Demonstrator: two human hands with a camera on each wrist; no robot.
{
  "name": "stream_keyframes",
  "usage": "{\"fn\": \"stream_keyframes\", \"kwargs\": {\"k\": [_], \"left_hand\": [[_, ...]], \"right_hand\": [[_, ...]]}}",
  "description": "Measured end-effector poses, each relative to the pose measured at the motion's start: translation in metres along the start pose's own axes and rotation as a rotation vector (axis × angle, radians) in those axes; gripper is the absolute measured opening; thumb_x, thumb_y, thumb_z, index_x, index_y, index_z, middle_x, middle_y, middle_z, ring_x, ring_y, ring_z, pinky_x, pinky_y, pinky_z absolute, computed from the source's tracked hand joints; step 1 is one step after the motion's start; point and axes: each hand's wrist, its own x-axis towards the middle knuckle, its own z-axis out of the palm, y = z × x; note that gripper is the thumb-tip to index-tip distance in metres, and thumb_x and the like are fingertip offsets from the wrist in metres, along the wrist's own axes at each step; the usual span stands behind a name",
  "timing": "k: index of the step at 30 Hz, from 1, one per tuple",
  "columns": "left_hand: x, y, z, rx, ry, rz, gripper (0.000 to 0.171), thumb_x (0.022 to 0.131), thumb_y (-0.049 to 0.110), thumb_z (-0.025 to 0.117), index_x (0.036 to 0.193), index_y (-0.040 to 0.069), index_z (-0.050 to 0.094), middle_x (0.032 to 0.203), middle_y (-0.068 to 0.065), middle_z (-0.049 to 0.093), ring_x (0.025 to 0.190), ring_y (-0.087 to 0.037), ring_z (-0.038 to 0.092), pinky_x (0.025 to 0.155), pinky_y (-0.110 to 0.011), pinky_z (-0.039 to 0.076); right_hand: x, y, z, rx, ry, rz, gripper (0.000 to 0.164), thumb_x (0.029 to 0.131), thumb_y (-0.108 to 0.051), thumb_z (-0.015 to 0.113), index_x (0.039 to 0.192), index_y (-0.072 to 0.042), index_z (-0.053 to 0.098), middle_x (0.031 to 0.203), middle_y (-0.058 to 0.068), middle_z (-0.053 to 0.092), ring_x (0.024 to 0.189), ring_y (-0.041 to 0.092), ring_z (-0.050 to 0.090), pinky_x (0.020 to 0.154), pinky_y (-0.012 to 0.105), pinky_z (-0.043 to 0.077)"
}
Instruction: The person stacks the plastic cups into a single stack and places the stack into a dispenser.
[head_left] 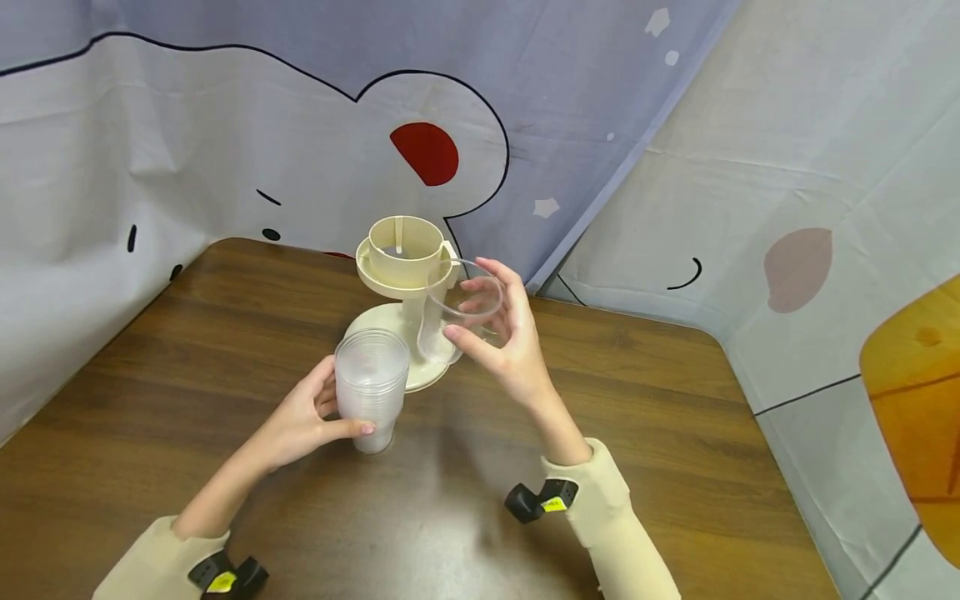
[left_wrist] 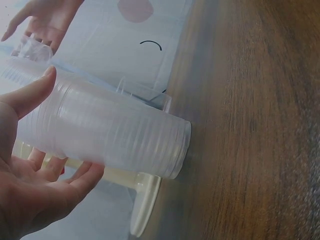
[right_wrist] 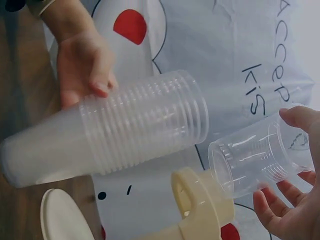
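Observation:
My left hand (head_left: 309,421) grips a tall nested stack of clear plastic cups (head_left: 370,383), upright near the tabletop, thumb on one side and fingers on the other. Whether the stack's bottom touches the table is hard to tell. A single clear plastic cup (right_wrist: 247,157) is held in my right hand (head_left: 513,337) between thumb and fingers, rim upward. That cup is to the right of the stack, close beside a cream plastic stand (head_left: 405,272). The stand has a round open ring on top and a wide disc base (head_left: 378,319), which the stack partly hides.
The brown wooden table (head_left: 660,433) spans the area under both hands. Behind it hangs a printed curtain (head_left: 300,142) with cartoon shapes. A black camera device (head_left: 542,500) is strapped to the right wrist, another (head_left: 228,575) to the left.

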Motion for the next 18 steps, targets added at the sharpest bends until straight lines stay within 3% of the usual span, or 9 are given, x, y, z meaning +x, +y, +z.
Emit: {"fn": "stream_keyframes", "kwargs": {"k": [4,8,14,18], "left_hand": [[0.0,0.0,0.0,-0.002,0.0,0.004,0.077,0.076,0.008,0.081,0.137,0.002,0.035,0.128,-0.018,0.054,0.108,-0.004,0.059,0.092,-0.03,0.052],[-0.001,0.0,0.0,-0.009,-0.002,0.007,0.076,0.076,0.008,0.08,0.137,0.002,0.035,0.127,-0.018,0.054,0.106,0.002,0.058,0.091,-0.027,0.052],[0.0,0.0,0.0,-0.007,-0.004,0.001,0.076,0.076,0.008,0.081,0.137,0.002,0.035,0.127,-0.018,0.053,0.106,0.0,0.058,0.091,-0.026,0.052],[0.0,0.001,0.0,0.0,-0.005,-0.005,0.077,0.076,0.009,0.081,0.137,0.002,0.035,0.128,-0.018,0.053,0.111,-0.016,0.06,0.092,-0.029,0.052]], "right_hand": [[0.003,-0.006,0.001,0.002,0.002,-0.01,0.073,0.077,0.0,0.07,0.141,-0.006,0.036,0.12,0.023,0.051,0.098,0.024,0.056,0.085,0.028,0.053],[0.005,-0.012,0.004,0.017,-0.001,-0.009,0.074,0.077,-0.002,0.07,0.142,-0.007,0.035,0.121,0.019,0.052,0.1,0.03,0.056,0.086,0.029,0.053],[0.005,-0.018,0.011,0.054,-0.013,-0.025,0.075,0.078,-0.003,0.069,0.142,-0.004,0.031,0.125,0.022,0.051,0.105,0.042,0.055,0.094,0.034,0.05],[0.005,-0.019,0.016,0.059,-0.029,-0.041,0.074,0.077,0.004,0.069,0.14,-0.001,0.03,0.127,0.027,0.05,0.108,0.04,0.057,0.098,0.035,0.047]]}}
